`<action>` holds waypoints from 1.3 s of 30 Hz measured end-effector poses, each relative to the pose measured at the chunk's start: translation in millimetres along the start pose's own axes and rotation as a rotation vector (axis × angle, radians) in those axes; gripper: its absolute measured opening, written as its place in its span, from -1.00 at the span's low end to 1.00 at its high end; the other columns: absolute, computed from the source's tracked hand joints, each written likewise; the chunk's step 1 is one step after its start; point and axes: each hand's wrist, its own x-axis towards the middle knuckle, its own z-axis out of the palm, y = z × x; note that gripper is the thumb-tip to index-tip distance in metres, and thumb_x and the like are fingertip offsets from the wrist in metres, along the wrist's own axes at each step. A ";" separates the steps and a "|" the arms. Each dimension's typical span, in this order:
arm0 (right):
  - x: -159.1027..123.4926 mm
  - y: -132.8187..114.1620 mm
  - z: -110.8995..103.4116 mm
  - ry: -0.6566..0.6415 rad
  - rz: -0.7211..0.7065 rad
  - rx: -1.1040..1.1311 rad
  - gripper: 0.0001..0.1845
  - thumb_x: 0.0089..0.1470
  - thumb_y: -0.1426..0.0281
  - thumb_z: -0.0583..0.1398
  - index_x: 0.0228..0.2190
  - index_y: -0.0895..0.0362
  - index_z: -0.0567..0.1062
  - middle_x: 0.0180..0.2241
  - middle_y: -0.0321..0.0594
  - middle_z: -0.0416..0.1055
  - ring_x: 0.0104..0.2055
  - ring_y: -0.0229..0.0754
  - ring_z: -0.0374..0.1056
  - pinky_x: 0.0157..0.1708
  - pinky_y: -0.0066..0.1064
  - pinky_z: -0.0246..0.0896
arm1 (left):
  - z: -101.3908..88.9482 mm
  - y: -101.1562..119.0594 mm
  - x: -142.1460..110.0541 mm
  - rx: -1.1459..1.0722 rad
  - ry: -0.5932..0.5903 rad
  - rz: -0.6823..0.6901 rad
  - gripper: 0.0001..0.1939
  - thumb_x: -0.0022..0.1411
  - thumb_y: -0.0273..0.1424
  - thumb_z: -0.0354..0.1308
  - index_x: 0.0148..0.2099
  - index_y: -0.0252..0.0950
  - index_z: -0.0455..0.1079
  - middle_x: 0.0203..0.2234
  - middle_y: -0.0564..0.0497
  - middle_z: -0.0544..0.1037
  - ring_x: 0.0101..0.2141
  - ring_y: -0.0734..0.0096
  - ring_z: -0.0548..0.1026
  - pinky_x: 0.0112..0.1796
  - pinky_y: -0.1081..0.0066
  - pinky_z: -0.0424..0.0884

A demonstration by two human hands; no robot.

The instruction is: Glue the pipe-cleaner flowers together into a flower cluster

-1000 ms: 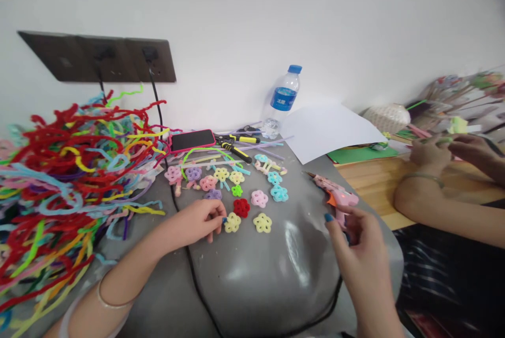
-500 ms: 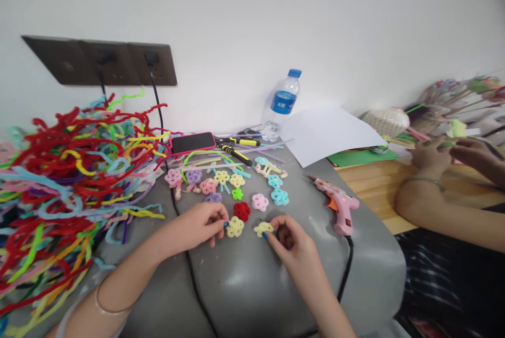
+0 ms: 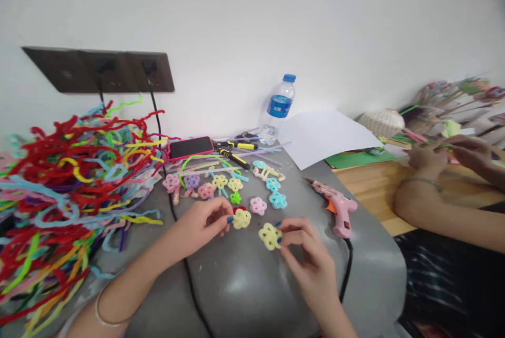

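Note:
Between the fingertips of my left hand (image 3: 209, 219) is a pale yellow pipe-cleaner flower (image 3: 242, 218), which partly covers a red flower (image 3: 238, 210) behind it. My right hand (image 3: 305, 248) pinches a second pale yellow pipe-cleaner flower (image 3: 270, 236) by its right edge, its face toward me. Just beyond lie a pink flower (image 3: 258, 206), a small green one (image 3: 235, 198) and blue ones (image 3: 278, 200). More flowers in purple, pink and yellow spread out to the left of these.
A large heap of pipe cleaners (image 3: 79, 180) fills the left. A pink glue gun (image 3: 335, 206) lies on the right, its cord running down. Behind are a phone (image 3: 191, 147), pliers (image 3: 234, 154), a water bottle (image 3: 279, 106) and white paper (image 3: 327, 135). Another person's hands (image 3: 430, 159) work at the far right.
My right hand has turned its yellow flower from edge-on to face-on and brought it nearer. The left hand's yellow flower has shifted up and right, over the red one.

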 end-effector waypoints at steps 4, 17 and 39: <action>0.5 0.5 -1.6 -0.026 -0.085 -0.010 -0.76 0.13 0.65 0.18 -0.42 0.07 0.43 -0.26 -0.19 0.41 -0.25 -0.18 0.41 -0.28 -0.40 0.31 | 0.0 1.0 0.5 0.004 0.041 0.035 -0.88 0.33 -0.35 0.00 -0.25 -0.25 0.30 -0.47 0.08 0.48 -0.43 0.45 0.48 -0.36 0.47 0.38; -2.8 -2.4 -3.0 -0.006 -0.138 0.008 -0.74 0.10 0.68 0.20 -0.42 0.07 0.45 -0.23 -0.20 0.39 -0.22 -0.20 0.37 -0.27 -0.40 0.30 | 1.0 -0.7 0.8 0.004 0.046 0.034 -0.88 0.32 -0.36 0.01 -0.26 -0.26 0.31 -0.48 0.08 0.49 -0.43 0.45 0.48 -0.35 0.47 0.38; 7.8 -9.3 24.9 -0.015 0.800 0.686 -0.61 -0.17 0.12 0.48 -0.47 0.11 0.51 -0.55 -0.32 0.43 -0.54 -0.31 0.34 -0.58 -0.56 0.16 | 7.8 -3.9 1.9 0.100 0.054 0.004 -0.85 0.23 -0.34 0.06 -0.26 -0.28 0.41 -0.43 0.08 0.47 -0.44 0.46 0.34 -0.41 0.47 0.22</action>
